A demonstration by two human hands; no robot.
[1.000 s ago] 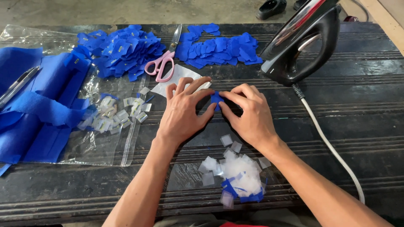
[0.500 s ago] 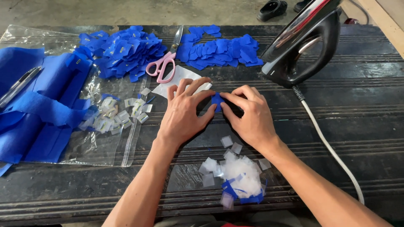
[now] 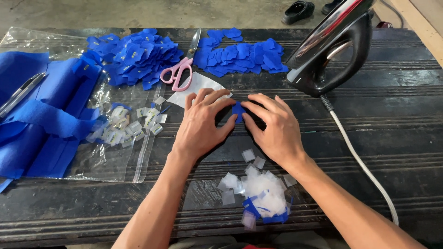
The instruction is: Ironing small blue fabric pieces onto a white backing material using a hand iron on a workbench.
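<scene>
Both hands rest on a dark, ridged wooden table (image 3: 406, 120) and pinch one small blue felt piece (image 3: 238, 110) between their fingertips. My left hand (image 3: 203, 122) presses it from the left with fingers and thumb. My right hand (image 3: 274, 127) holds its right side. Most of the piece is covered by fingers. A white paper sheet (image 3: 196, 87) lies just beyond the left hand.
Pink-handled scissors (image 3: 179, 74) lie behind the hands between two heaps of blue felt cutouts (image 3: 134, 55) (image 3: 242, 53). A black iron (image 3: 334, 48) stands at right, its white cord (image 3: 364, 166) trailing forward. Blue fabric (image 3: 37, 120), a clear bag with small labels (image 3: 124, 127), backing scraps (image 3: 258, 193).
Nothing has visibly changed; both hands stay on the blue piece in the same spot.
</scene>
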